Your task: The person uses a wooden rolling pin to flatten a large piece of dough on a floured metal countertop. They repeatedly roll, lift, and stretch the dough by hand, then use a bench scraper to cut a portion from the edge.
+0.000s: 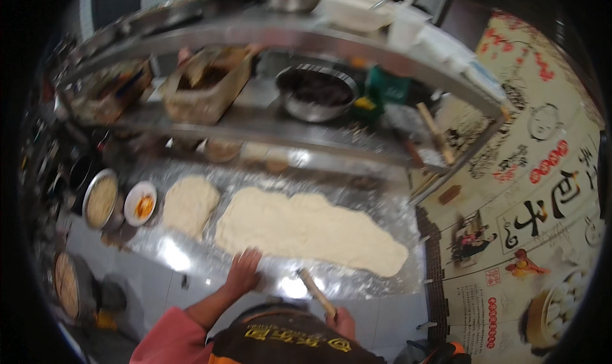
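Note:
A long, flattened slab of dough (306,227) lies across the floured metal worktop (191,263), with a smaller lump of dough (190,206) to its left. My left hand (246,268) is at the front edge of the worktop, just below the slab's left part; whether it touches the dough cannot be told. My right hand (342,322) is closed around the near end of a wooden stick (316,292), perhaps a rolling pin or a tool's handle. Its far end reaches over the worktop's front edge, below the slab.
Left of the dough stand a white bowl with orange-red residue (140,204) and a metal bowl of pale filling (100,199). Behind, a metal shelf (258,125) holds a plastic tub (205,89), a metal bowl of dark filling (318,94) and another wooden stick (436,133). A printed wall is right.

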